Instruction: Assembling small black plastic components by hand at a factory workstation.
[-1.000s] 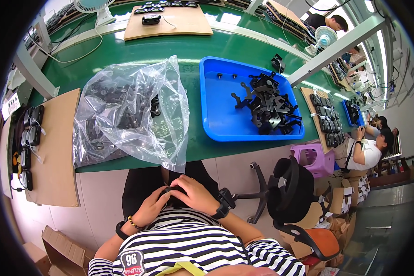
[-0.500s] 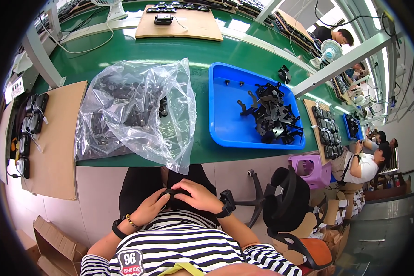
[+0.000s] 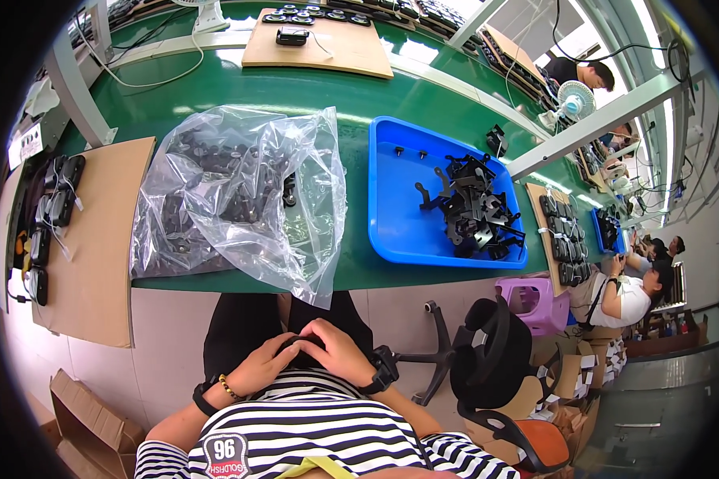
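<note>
Left hand [image 3: 265,363] and right hand [image 3: 339,354] meet above the lap, fingers curled around a small dark part [image 3: 307,340], mostly hidden; clear plastic bag [image 3: 235,199] of black pieces lies on green bench [image 3: 357,199], one corner over the front edge; blue tray [image 3: 399,219] to its right, black brackets [image 3: 477,214] heaped mostly right of centre; purple stool [image 3: 541,318] and black chair [image 3: 491,369] beyond the bench's front edge, right side.

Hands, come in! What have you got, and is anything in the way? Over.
Left hand and right hand together, curled round a dark part, mostly hidden. Nothing seen blocking. Clear bag droops over the edge of green table, just ahead.
</note>
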`<state>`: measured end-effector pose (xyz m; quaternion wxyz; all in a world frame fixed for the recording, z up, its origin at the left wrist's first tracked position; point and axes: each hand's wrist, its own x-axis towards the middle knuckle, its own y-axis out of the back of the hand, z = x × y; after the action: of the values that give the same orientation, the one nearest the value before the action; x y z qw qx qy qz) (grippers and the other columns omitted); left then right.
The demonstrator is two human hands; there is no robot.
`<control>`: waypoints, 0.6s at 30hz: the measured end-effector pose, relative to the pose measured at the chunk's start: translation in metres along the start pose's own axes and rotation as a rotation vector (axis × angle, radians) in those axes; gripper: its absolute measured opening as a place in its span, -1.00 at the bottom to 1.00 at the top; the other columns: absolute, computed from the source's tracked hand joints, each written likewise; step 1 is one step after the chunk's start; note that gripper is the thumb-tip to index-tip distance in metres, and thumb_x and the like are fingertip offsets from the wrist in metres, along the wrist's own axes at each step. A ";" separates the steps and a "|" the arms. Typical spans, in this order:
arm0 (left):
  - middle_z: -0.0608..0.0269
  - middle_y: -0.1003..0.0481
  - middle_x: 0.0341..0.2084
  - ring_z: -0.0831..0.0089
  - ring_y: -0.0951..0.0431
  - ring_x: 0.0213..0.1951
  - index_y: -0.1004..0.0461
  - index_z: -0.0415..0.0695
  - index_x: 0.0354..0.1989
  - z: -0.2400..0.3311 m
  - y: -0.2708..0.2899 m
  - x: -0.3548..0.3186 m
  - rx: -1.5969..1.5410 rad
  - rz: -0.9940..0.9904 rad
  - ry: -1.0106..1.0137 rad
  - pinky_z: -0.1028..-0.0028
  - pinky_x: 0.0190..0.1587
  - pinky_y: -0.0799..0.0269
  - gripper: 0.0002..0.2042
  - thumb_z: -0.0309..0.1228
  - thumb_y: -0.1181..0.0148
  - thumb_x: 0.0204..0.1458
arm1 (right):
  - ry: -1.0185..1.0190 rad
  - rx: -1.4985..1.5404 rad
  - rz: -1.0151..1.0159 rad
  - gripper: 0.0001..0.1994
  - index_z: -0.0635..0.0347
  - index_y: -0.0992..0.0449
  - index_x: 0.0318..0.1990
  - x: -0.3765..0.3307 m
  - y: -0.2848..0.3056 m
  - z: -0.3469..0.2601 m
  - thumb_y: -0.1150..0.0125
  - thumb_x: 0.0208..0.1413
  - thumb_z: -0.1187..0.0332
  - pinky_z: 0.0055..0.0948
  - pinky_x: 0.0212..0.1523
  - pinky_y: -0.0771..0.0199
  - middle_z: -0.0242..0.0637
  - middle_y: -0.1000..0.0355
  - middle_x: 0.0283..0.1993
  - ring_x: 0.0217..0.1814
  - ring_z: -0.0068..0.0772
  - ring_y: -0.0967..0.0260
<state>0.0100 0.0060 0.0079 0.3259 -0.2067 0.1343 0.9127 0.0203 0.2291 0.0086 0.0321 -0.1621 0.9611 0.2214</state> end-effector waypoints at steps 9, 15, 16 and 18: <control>-0.21 -0.44 0.20 0.03 -0.45 0.25 -0.31 -0.30 0.34 0.004 0.001 -0.002 0.004 -0.016 0.007 0.28 0.30 -0.31 -0.42 -0.03 0.03 0.40 | 0.073 0.003 -0.073 -0.74 0.24 -0.51 0.02 -0.001 0.010 -0.001 -0.27 0.27 0.32 -0.26 -0.04 -0.48 -0.14 -0.48 -0.09 -0.07 -0.07 -0.50; -0.20 -0.44 0.20 0.05 -0.46 0.24 -0.31 -0.29 0.34 0.004 0.002 -0.001 -0.093 -0.025 0.052 0.29 0.30 -0.31 -0.42 -0.03 0.03 0.40 | 0.082 -0.006 -0.146 -0.70 0.23 -0.51 0.07 0.001 0.017 0.003 -0.31 0.25 0.34 -0.31 0.02 -0.48 -0.17 -0.51 -0.06 0.02 -0.14 -0.52; -0.20 -0.44 0.20 0.05 -0.46 0.24 -0.31 -0.29 0.34 0.002 0.001 -0.001 -0.094 -0.023 0.053 0.29 0.30 -0.31 -0.42 -0.03 0.03 0.40 | 0.083 -0.006 -0.148 -0.70 0.23 -0.51 0.07 0.001 0.015 0.003 -0.31 0.25 0.34 -0.31 0.02 -0.48 -0.17 -0.51 -0.06 0.02 -0.14 -0.52; -0.19 -0.45 0.18 0.05 -0.47 0.22 -0.31 -0.30 0.34 -0.002 -0.002 -0.002 -0.041 0.009 0.044 0.29 0.30 -0.31 -0.43 -0.04 0.04 0.40 | -0.005 0.016 -0.086 -0.71 0.24 -0.51 0.06 0.001 0.002 0.001 -0.32 0.24 0.35 -0.33 0.00 -0.49 -0.18 -0.51 -0.08 -0.01 -0.16 -0.52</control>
<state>0.0132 0.0056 0.0072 0.3144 -0.2325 0.1237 0.9120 0.0189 0.2310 0.0087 0.0453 -0.2023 0.9549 0.2126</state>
